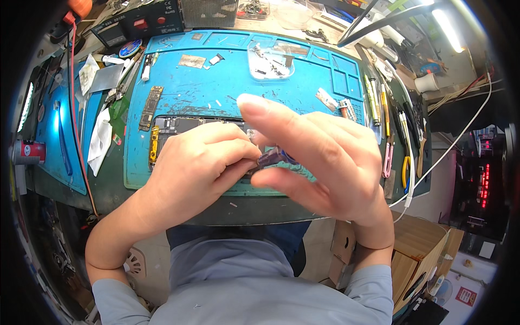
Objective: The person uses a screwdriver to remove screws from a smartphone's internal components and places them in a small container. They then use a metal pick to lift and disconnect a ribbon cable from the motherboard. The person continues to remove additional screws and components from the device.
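An opened phone (pixel 201 122), with dark boards inside and a yellow part (pixel 155 142) at its left end, lies on the blue mat under my hands. My left hand (pixel 200 165) covers much of it, fingers closed in a pinch at the near end of a small dark strip (pixel 269 158). The strip has a bluish-purple sheen, and its exact kind cannot be made out. To its right is my right hand (pixel 325 157), thumb and index finger spread apart around the strip's other end. Its remaining fingers are mostly hidden.
A loose circuit board (pixel 150 108) lies left of the phone. Farther back on the blue mat (pixel 189 86) stands a clear tray (pixel 271 74) of small parts. Tweezers, yellow-handled pliers (pixel 406 170) and a white cable (pixel 414 162) lie at right; a red-black lead crosses the left.
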Demonstrator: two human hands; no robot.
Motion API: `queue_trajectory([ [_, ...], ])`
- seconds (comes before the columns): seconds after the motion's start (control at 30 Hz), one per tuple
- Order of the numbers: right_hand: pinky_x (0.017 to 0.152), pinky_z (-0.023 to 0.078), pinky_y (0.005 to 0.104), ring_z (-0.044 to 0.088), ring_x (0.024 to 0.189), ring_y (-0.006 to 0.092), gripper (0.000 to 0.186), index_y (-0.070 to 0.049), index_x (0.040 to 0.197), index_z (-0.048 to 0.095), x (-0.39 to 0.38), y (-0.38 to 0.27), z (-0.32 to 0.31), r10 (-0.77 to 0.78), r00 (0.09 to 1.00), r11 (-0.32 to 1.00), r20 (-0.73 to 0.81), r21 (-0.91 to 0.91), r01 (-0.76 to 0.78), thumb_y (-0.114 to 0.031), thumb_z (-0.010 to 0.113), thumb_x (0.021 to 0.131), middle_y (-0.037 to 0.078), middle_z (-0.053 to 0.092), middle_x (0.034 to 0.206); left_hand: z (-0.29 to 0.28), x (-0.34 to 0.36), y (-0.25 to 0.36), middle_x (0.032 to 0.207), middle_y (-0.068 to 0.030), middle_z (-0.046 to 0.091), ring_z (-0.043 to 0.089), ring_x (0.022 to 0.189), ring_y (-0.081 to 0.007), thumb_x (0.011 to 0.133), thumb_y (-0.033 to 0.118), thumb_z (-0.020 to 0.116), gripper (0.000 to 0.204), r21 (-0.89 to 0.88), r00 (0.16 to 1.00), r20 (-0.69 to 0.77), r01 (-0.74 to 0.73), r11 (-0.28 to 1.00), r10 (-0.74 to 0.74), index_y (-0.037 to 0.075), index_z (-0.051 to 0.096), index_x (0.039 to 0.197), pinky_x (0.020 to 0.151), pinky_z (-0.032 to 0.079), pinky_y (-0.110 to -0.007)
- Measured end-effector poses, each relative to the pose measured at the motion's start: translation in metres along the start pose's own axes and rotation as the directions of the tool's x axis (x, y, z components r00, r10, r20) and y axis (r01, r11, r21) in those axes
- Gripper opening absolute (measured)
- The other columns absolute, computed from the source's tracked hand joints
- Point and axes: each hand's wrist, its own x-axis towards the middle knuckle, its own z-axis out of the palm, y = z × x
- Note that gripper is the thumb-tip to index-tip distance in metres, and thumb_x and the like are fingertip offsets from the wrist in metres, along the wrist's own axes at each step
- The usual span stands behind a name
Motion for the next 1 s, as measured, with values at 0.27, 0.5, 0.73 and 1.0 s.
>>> queue_trajectory([
  [0.27,0.069,0.06,0.0336,0.076,0.079,0.0235,0.05,0.004,0.131,0.069,-0.002,0.0,-0.005,-0.014,0.999,0.997,0.04,-0.077,0.017,-0.018,0.083,0.088,0.013,0.079,0.11,-0.003,0.0,0.001,0.1,-0.0046,0.072,0.071,0.091,-0.0273,0.086,0.011,0.077,0.011,0.01,1.0,0.024,0.0,1.0,0.0,0.009,0.074,0.096,0.075,0.058,-0.038],
  [0.5,0.068,0.06,0.0335,0.076,0.078,0.0241,0.052,0.006,0.131,0.069,-0.002,0.005,0.004,-0.06,0.996,0.998,-0.058,-0.002,0.06,-0.017,0.084,0.087,0.016,0.079,0.113,-0.002,0.001,0.001,0.098,-0.0047,0.072,0.071,0.09,-0.0273,0.087,0.01,0.077,0.01,-0.01,1.0,0.01,0.007,1.0,-0.007,0.008,0.074,0.096,0.074,0.058,-0.038],
  [0.73,0.067,0.06,0.0329,0.076,0.078,0.0238,0.055,0.007,0.132,0.067,-0.002,0.006,0.005,-0.08,0.995,0.997,-0.064,-0.004,0.08,-0.018,0.084,0.087,0.018,0.077,0.119,-0.003,0.001,0.001,0.097,-0.0048,0.072,0.071,0.089,-0.0274,0.087,0.01,0.077,0.01,-0.017,1.0,0.016,0.006,1.0,-0.006,0.008,0.073,0.095,0.074,0.058,-0.038],
  [1.0,0.067,0.061,0.0317,0.076,0.079,0.0235,0.055,0.006,0.133,0.067,-0.004,0.004,-0.001,-0.075,0.997,0.995,0.012,-0.06,0.076,-0.018,0.084,0.087,0.017,0.077,0.122,-0.001,0.001,0.0,0.099,-0.0054,0.072,0.071,0.091,-0.0282,0.087,0.01,0.077,0.011,-0.025,1.0,0.021,0.016,1.0,-0.015,0.008,0.074,0.097,0.076,0.058,-0.039],
])
